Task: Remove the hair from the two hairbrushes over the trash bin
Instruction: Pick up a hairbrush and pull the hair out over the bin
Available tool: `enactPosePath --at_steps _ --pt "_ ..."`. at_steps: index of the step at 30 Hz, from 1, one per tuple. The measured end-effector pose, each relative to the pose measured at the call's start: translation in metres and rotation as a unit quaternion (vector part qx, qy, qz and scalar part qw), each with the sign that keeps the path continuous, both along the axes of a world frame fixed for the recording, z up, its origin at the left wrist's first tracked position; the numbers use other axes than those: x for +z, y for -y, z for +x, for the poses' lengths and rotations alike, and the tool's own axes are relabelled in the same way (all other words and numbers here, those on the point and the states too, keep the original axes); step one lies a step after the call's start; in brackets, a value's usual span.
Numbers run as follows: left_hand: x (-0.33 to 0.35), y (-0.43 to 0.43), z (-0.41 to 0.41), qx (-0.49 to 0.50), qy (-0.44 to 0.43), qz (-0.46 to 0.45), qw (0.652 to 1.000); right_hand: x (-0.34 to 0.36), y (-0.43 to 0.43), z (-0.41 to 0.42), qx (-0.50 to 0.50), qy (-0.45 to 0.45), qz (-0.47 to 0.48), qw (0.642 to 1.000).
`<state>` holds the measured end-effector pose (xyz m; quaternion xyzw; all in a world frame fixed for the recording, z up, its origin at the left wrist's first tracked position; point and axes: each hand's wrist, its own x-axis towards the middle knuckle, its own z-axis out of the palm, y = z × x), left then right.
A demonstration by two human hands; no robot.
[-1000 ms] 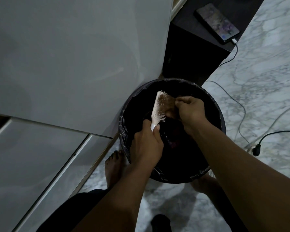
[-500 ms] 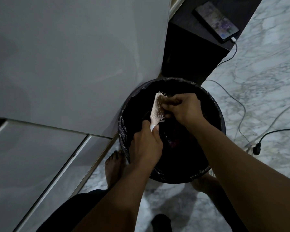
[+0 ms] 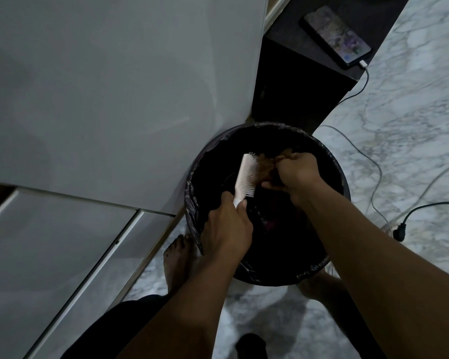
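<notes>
Your left hand (image 3: 227,226) wrapped the hairbrush (image 3: 245,178) handle | your right hand (image 3: 294,172) pinched hair (image 3: 266,165) off its bristles | over the trash bin (image 3: 332,161)

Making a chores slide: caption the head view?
Left hand holds a white hairbrush over the trash bin while right hand pulls hair free.

The hairbrush (image 3: 245,177) looks like smooth plastic. The trash bin (image 3: 344,187) has a crinkly, shiny plastic bag. The floor (image 3: 412,130) is shiny marble.
</notes>
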<state>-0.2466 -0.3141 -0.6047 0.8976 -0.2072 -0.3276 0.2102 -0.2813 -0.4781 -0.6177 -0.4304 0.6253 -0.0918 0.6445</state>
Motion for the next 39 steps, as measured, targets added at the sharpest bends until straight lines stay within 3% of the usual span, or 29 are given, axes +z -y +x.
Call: enactPosePath --at_steps 2,6,10,15,23,32,39 --pt "-0.002 -0.001 0.001 0.008 0.005 -0.001 1.0 0.0 0.001 0.001 0.043 -0.018 -0.043 0.998" --pt "-0.001 -0.001 0.002 0.003 0.017 -0.017 1.0 0.009 -0.005 0.0 0.14 0.051 0.014 0.989" --pt "0.003 0.001 0.001 0.001 0.012 -0.015 1.0 -0.002 -0.011 -0.001 0.194 0.072 -0.077 0.975" --pt "-0.001 0.001 0.003 0.014 0.009 -0.017 1.0 -0.004 -0.004 -0.003 0.178 0.026 -0.134 0.974" --pt "-0.006 0.002 0.006 0.052 -0.014 -0.021 0.998 0.007 0.001 0.0 0.118 0.031 -0.079 0.989" --pt "-0.002 0.002 0.002 0.015 -0.023 -0.018 0.999 0.004 -0.006 -0.003 0.169 0.01 -0.04 0.985" --pt "-0.001 0.002 0.002 -0.011 -0.01 -0.039 0.999 -0.003 -0.001 -0.004 0.136 -0.038 -0.122 0.982"
